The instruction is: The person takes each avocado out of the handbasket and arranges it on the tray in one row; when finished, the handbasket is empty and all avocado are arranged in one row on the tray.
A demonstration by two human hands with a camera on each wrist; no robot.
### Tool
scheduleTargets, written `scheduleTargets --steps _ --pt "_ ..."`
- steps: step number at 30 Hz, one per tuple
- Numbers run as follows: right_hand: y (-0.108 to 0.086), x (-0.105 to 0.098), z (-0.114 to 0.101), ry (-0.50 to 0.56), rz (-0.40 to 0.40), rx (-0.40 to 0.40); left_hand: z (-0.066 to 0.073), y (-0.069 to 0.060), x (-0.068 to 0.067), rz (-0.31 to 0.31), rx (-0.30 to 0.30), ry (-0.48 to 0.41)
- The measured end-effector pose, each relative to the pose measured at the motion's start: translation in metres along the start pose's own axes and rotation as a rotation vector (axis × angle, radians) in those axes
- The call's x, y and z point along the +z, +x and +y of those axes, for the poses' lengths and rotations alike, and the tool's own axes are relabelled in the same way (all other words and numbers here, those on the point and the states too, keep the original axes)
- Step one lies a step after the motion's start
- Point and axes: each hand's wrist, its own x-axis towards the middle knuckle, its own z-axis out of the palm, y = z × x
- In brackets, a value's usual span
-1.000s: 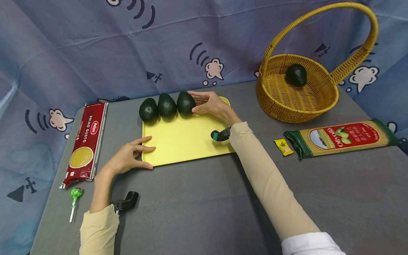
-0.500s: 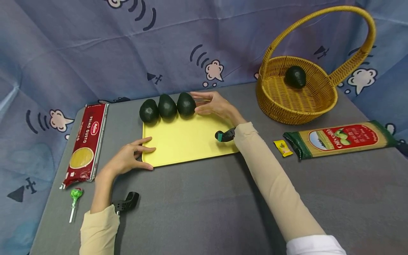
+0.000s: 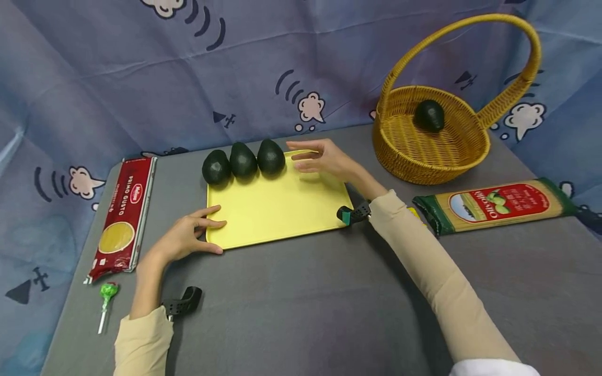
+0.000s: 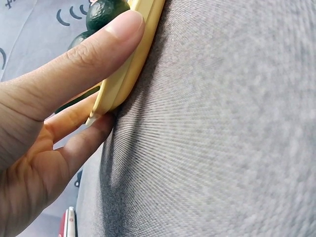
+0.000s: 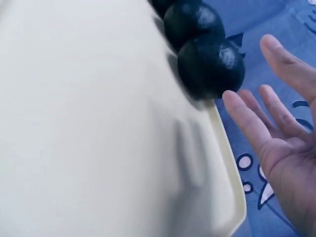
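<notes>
Three dark green avocados stand in a row at the back left of a yellow tray [image 3: 277,209]: a left one [image 3: 217,167], a middle one [image 3: 243,160] and a right one [image 3: 271,157]. At the tray's front left corner my left hand [image 3: 185,235] holds the rim, its thumb along the front edge in the left wrist view. My right hand [image 3: 329,161] hovers over the tray's back right part, fingers extended and apart from the right avocado. Between those fingers there is nothing. A further avocado [image 3: 429,115] lies inside a wicker basket [image 3: 423,172].
The tall-handled basket stands at the back right. In front of it lies an Olivoilà pasta pack [image 3: 498,205], with a yellow candy [image 3: 416,215] partly behind my right sleeve. At left are a red pasta pack [image 3: 123,219] and a green lollipop [image 3: 108,292]. A patterned curtain [image 3: 263,68] hangs behind.
My right hand has let go of the right avocado and moved right, away from it. The left hand stays at the tray corner. The view has shifted slightly.
</notes>
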Motion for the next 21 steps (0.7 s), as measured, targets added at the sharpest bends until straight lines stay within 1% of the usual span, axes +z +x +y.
scheduleTargets --steps 6,10,13,17,21 --pt "-0.031 -0.002 -0.007 0.033 0.101 -0.045 -0.001 -0.001 0.001 -0.001 0.004 0.002" --pt "-0.050 -0.003 -0.016 0.064 0.158 -0.048 0.000 -0.002 0.001 0.001 0.001 0.004" --pt "-0.064 -0.007 -0.024 0.063 0.207 -0.047 0.001 -0.002 0.002 0.002 -0.001 0.001" --pt "-0.080 -0.016 -0.031 0.078 0.267 -0.066 0.000 -0.002 0.002 0.006 0.003 0.005" --pt "-0.097 -0.031 -0.033 0.136 0.308 -0.130 -0.001 0.000 0.002 0.008 0.008 0.010"
